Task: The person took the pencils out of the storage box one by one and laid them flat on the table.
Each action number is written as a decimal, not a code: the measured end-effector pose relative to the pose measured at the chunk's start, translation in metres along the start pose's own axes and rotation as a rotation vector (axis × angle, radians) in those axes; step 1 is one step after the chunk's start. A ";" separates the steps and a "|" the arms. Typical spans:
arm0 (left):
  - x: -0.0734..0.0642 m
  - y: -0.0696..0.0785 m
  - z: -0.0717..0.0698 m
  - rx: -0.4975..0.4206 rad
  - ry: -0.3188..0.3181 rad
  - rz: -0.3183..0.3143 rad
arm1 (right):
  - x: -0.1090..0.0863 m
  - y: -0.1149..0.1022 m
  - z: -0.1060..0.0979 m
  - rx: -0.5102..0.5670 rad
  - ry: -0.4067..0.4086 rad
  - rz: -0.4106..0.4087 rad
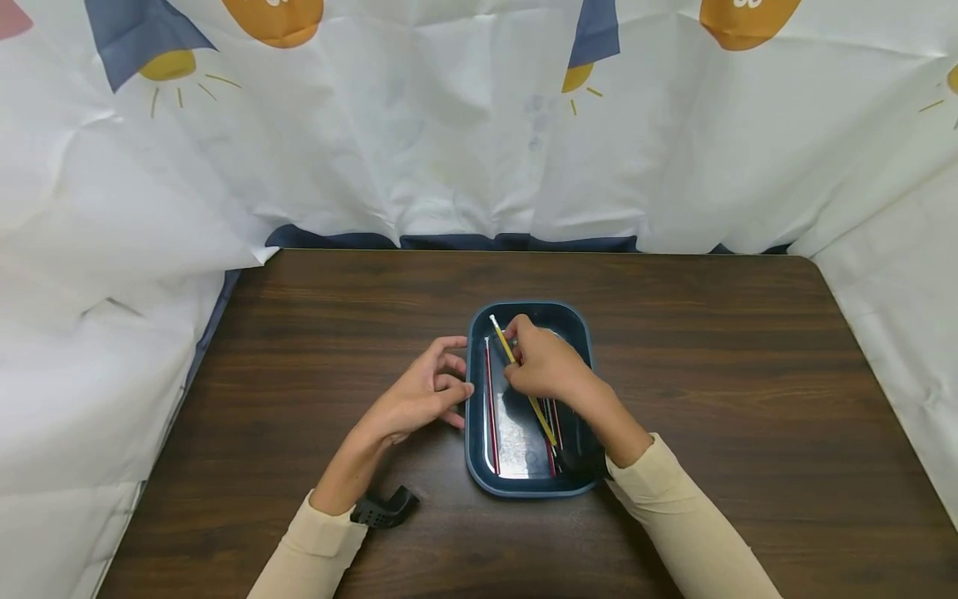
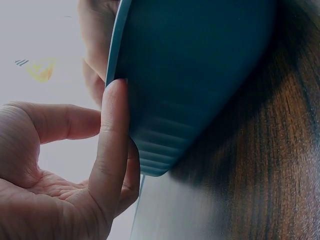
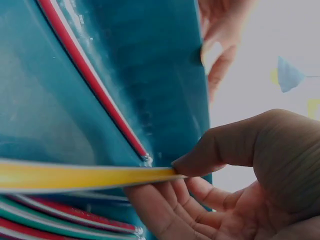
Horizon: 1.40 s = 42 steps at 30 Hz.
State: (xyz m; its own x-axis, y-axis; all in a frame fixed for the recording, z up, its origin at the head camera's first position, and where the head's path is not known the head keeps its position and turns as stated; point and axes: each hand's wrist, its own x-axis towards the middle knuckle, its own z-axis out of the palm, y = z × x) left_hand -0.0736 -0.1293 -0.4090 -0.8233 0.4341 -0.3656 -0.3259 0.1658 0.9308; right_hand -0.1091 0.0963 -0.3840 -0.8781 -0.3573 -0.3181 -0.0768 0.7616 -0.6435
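Observation:
My right hand (image 1: 545, 362) is over a dark blue-green tray (image 1: 473, 441), pinching a yellow pencil (image 1: 542, 422) between thumb and fingers. The pencil lies at a slant, its white end toward the far left of the tray. In the right wrist view, the yellow pencil (image 3: 90, 177) passes above a red pencil (image 3: 90, 75) and a green pencil (image 3: 60, 220). Another look at the left side of the tray shows my left hand (image 1: 422, 391) touching the rim, thumb against it and fingers loosely bent along the outer wall.
Beneath the tray is a dark wood-grain table (image 1: 711, 374). A white curtain (image 1: 449, 150) with printed shapes hangs along the back and sides. Black straps with a wrist camera (image 1: 385, 507) sit on the left wrist.

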 end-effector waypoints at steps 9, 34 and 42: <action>0.001 -0.002 -0.001 0.010 -0.002 -0.001 | -0.011 0.005 -0.015 0.122 0.022 -0.045; 0.000 0.000 -0.001 0.009 -0.003 0.008 | -0.041 0.048 -0.054 0.481 0.198 -0.156; -0.001 -0.001 -0.001 0.010 -0.002 0.008 | -0.052 0.060 -0.060 0.514 0.282 -0.181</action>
State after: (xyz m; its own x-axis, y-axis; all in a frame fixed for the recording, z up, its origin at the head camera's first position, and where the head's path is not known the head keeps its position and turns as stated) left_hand -0.0729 -0.1308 -0.4094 -0.8252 0.4372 -0.3578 -0.3144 0.1708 0.9338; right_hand -0.0966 0.1930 -0.3644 -0.9689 -0.2464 -0.0207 -0.0608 0.3185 -0.9460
